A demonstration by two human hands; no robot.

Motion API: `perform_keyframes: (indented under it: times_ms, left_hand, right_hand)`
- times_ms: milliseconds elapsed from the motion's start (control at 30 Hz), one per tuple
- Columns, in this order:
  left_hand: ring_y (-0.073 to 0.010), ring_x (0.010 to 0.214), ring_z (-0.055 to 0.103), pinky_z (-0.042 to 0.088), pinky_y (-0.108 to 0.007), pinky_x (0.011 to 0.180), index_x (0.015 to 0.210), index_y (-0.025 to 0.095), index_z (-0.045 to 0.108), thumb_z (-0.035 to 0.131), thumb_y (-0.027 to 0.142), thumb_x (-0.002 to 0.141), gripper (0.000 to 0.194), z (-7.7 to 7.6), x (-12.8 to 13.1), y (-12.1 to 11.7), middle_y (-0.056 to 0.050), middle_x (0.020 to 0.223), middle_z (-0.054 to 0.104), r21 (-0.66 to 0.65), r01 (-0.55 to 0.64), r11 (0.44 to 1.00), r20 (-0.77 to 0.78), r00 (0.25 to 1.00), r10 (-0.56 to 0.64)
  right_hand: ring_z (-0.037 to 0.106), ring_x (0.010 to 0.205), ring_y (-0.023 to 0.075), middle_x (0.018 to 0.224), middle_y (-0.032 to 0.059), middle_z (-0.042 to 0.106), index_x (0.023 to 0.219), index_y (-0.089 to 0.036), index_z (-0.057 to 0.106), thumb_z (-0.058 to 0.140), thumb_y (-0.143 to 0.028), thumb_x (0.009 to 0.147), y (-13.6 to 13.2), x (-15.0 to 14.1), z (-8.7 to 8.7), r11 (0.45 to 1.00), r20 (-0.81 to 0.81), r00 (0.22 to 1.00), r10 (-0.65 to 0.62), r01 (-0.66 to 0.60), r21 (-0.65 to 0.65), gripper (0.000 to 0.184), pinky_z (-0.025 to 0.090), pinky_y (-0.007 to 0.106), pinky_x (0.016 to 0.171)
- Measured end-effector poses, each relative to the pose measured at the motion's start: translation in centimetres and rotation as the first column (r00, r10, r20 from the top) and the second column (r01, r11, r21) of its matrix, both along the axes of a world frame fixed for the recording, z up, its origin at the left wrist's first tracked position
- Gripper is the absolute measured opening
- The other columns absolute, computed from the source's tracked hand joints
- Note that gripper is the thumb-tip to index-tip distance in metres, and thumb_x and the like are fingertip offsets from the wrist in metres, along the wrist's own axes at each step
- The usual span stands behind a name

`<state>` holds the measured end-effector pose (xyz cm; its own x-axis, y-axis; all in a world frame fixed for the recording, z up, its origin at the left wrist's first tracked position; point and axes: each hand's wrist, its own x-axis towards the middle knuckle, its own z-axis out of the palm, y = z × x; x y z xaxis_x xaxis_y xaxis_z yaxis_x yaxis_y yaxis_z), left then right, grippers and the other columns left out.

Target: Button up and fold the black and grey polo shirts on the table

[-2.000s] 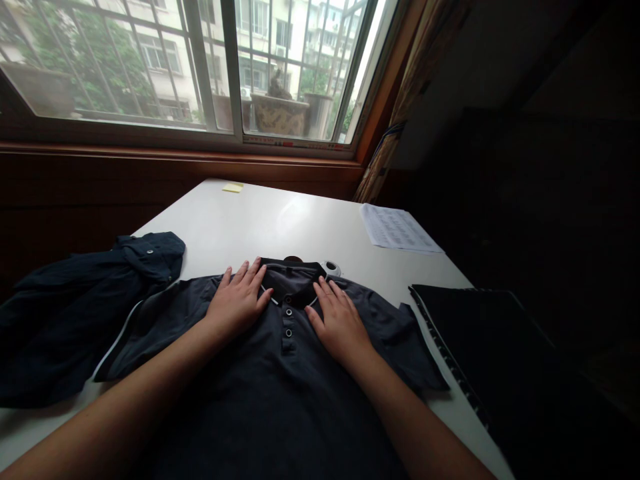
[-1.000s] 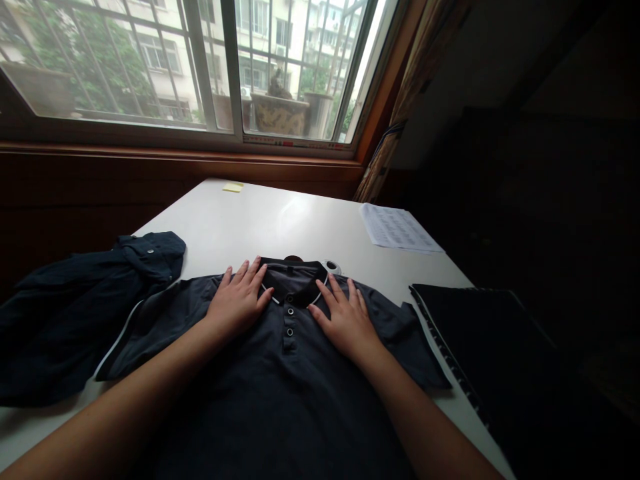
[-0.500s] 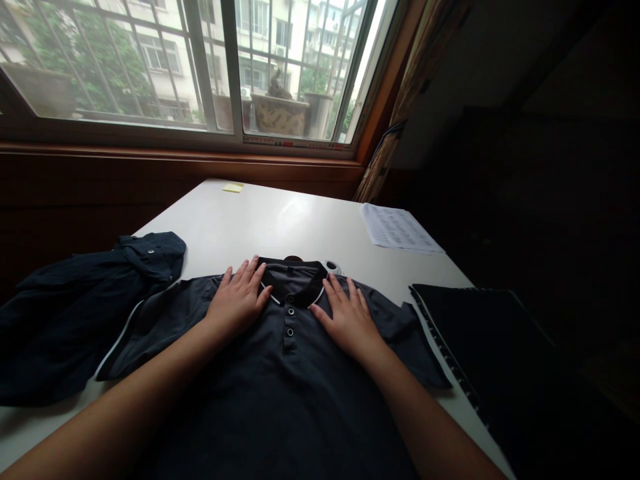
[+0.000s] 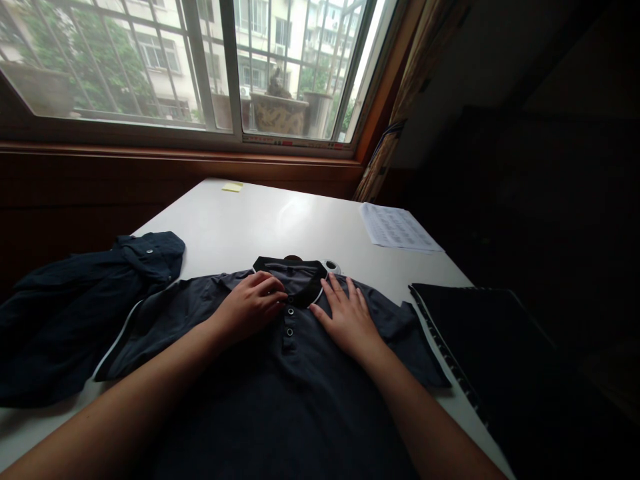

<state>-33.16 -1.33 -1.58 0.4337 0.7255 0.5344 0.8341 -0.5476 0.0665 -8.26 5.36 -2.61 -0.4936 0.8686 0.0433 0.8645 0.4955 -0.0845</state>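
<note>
A dark grey polo shirt (image 4: 290, 393) lies face up in front of me, its black collar (image 4: 309, 295) with white edging pointing away. The short button placket (image 4: 290, 340) runs down from the collar. My left hand (image 4: 250, 303) has its fingers bent and drawn together at the left collar point, beside the top button; it pinches the collar there, though the fingertips are partly hidden. On the shirt's right shoulder, my right hand (image 4: 347, 317) rests flat with fingers spread, thumb and fingertips next to the collar's edge.
A crumpled dark blue garment (image 4: 90, 313) lies at the left, touching the sleeve. Printed sheets (image 4: 400, 228) and a yellow sticky pad (image 4: 233, 187) sit farther back on the white table (image 4: 280, 217). A dark flat item (image 4: 485, 340) with a toothed edge is right. A white round object (image 4: 331, 267) peeks out behind the collar.
My left hand has slid right from the shoulder to the collar point, and its flat fingers have curled in. My right hand stays in place.
</note>
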Motion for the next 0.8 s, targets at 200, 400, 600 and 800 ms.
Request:
perform_keyframes:
  times_ms: [200,400,600,800]
  left_hand:
    - [-0.0217,0.103,0.057,0.053,-0.04,0.093,0.119,0.022,0.066,0.057,0.02,0.096,0.025,-0.03,-0.17,-0.05,-0.006,0.111,0.067,0.001,0.028,1.0,0.0,1.0,-0.028]
    - [-0.024,0.107,0.057,0.054,-0.042,0.094,0.126,0.025,0.066,0.056,0.024,0.097,0.03,0.0,-0.11,0.06,-0.007,0.115,0.067,-0.054,-0.008,0.998,-0.074,0.997,0.004]
    - [-0.0233,0.105,0.059,0.055,-0.041,0.092,0.122,0.025,0.068,0.053,0.025,0.098,0.028,-0.09,-0.07,0.09,-0.007,0.115,0.067,-0.054,0.0,0.999,-0.07,0.998,-0.004]
    - [-0.0237,0.105,0.059,0.056,-0.041,0.09,0.123,0.022,0.067,0.052,0.024,0.099,0.028,0.18,0.12,-0.13,-0.008,0.115,0.068,-0.046,0.013,0.999,-0.077,0.997,-0.017]
  right_hand:
    - [0.007,0.154,0.0349,0.168,-0.0022,0.012,0.159,-0.025,0.028,0.032,-0.067,0.097,0.03,-0.01,-0.06,1.0,0.004,1.0,0.001,-0.001,0.001,0.074,0.014,0.053,0.124]
    - [0.008,0.153,0.0354,0.168,-0.0019,0.012,0.158,-0.026,0.028,0.031,-0.068,0.097,-0.02,0.03,-0.03,1.0,-0.004,1.0,0.001,-0.001,0.005,0.075,0.015,0.053,0.124]
    - [0.008,0.154,0.0348,0.168,-0.0016,0.012,0.159,-0.026,0.027,0.03,-0.068,0.097,0.0,0.07,-0.13,1.0,-0.002,1.0,0.006,-0.006,0.006,0.074,0.015,0.053,0.123]
    - [0.008,0.154,0.034,0.168,-0.0009,0.013,0.158,-0.026,0.028,0.031,-0.067,0.097,-0.03,0.09,-0.18,1.0,-0.008,1.0,0.01,-0.01,0.014,0.074,0.014,0.053,0.123]
